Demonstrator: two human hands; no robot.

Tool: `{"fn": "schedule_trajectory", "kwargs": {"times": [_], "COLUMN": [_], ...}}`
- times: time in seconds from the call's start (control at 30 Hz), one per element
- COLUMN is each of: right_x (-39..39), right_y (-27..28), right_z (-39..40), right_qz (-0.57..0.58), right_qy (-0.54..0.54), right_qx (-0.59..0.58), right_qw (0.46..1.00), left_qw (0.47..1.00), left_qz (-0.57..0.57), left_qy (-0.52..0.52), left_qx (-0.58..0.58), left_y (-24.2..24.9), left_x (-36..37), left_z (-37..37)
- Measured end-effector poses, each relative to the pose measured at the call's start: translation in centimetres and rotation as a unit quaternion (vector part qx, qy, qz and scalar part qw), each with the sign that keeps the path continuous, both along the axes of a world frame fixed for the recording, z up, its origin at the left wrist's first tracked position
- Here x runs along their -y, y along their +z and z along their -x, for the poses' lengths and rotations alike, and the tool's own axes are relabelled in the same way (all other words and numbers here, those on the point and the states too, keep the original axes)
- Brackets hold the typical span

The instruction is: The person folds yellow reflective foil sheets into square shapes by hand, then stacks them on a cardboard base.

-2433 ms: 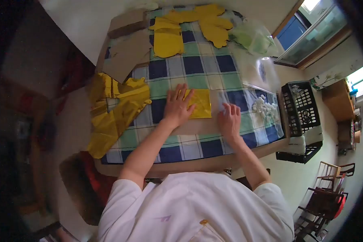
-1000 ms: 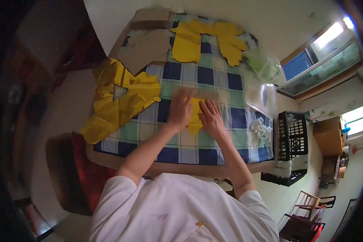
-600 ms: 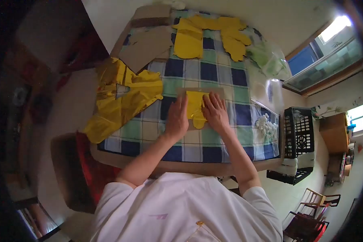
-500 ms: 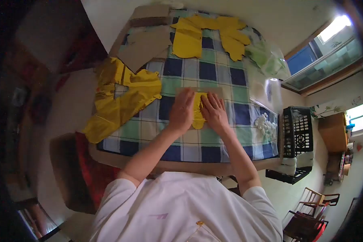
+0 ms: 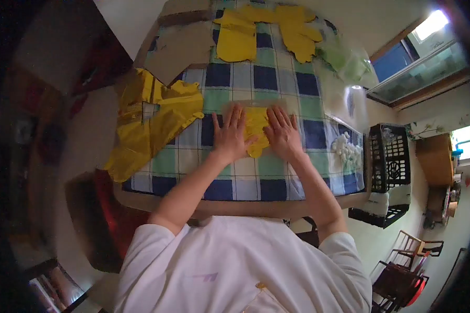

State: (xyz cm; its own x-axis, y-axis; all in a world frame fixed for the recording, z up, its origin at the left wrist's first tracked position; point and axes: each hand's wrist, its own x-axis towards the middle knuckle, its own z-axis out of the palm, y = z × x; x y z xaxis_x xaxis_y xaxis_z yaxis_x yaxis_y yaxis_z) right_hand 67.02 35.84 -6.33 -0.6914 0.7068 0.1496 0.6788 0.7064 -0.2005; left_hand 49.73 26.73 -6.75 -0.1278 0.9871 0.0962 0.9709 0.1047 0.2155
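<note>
- Left hand (image 5: 230,136): flat, fingers spread, thumb at yellow sheet's (image 5: 256,125) left edge.
- Right hand (image 5: 285,136): flat, fingers slightly parted, at right edge.
- Yellow sheet: on cardboard (image 5: 263,103), nearer desk's (image 5: 277,209) front edge.

Ctr sheet (image 5: 256,124) is laid on board (image 5: 258,103) btwn L hand (image 5: 231,137) & R hand (image 5: 285,136); far sheet (image 5: 237,40) is set behind, side sheet (image 5: 167,122) L, crate (image 5: 389,159) R.

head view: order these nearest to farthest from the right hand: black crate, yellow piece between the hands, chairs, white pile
From the right hand:
1. Yellow piece, at its left, touching it.
2. White pile, to the right, on the table.
3. Black crate, right, beyond the table edge.
4. Chairs, lower right.
</note>
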Motion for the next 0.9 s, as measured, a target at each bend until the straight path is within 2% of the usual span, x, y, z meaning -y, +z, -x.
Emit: {"fn": "schedule_trajectory", "kwargs": {"times": [0.07,0.17,0.27,0.37,0.47,0.67,0.77,0.87,0.9], "right_x": [0.0,-0.2,-0.1,-0.4,-0.5,-0.4,-0.5,-0.4,-0.4], "right_y": [-0.2,-0.4,-0.6,-0.7,-1.1,-0.7,-0.8,-0.4,-0.4], "right_z": [0.0,-0.2,-0.3,-0.1,-0.1,0.0,-0.1,-0.2,-0.1], "right_qz": [0.001,-0.005,-0.017,-0.025,-0.022,-0.014,-0.017,-0.026,-0.022], "right_qy": [-0.002,0.008,0.016,0.013,0.007,0.003,0.007,0.012,0.01], "right_qx": [0.006,-0.012,-0.029,-0.024,-0.016,-0.007,0.009,0.023,0.021], "right_qw": [1.0,1.0,0.999,0.999,1.0,1.0,1.0,0.999,0.999], "left_qw": [1.0,0.999,0.993,0.978,0.977,0.96,0.939,0.925,0.928], "left_qz": [-0.021,0.023,0.026,0.0,-0.044,-0.062,-0.082,-0.082,-0.097], "left_qy": [-0.004,-0.019,-0.082,-0.208,-0.209,-0.252,-0.269,-0.286,-0.298], "left_qx": [0.015,0.023,0.084,-0.009,-0.005,0.101,0.198,0.237,0.201], "left_y": [-0.3,0.8,2.5,2.1,1.1,3.0,1.3,0.0,-0.2], "left_x": [0.6,0.8,0.7,1.2,1.0,-0.4,-1.6,-2.1,-2.3], "left_z": [0.9,2.3,3.4,2.5,1.9,2.4,2.9,4.2,4.4]}}
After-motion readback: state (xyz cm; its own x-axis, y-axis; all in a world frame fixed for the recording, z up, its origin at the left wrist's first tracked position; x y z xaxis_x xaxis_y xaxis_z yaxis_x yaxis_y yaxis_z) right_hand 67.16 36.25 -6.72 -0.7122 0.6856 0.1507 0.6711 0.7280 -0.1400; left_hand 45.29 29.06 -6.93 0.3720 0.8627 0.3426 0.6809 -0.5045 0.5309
